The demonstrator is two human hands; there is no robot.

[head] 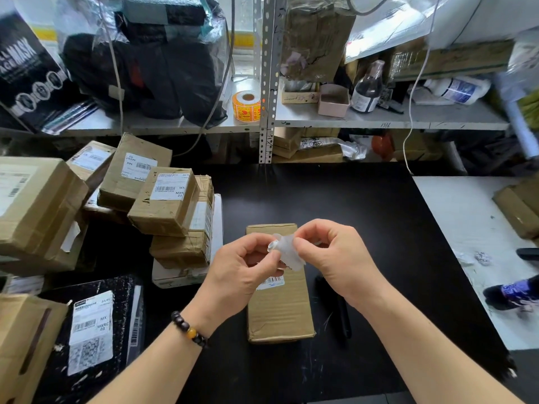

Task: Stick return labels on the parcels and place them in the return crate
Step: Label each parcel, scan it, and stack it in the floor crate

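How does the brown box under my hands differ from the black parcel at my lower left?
The brown box is plain corrugated cardboard; the black parcel is wrapped in shiny black material. The brown box shows only a small barcode sticker; the black parcel carries a large white label reading MXRC 03. Both lie flat and carry barcodes.

Both bare forearms reach forward and angle inward, bringing the left hand (245,266) and right hand (329,252) close together, backs upward. Each hand's fingers are curled, thumb and fingertips pinching opposite edges of a crumpled white paper slip (287,252) between them.
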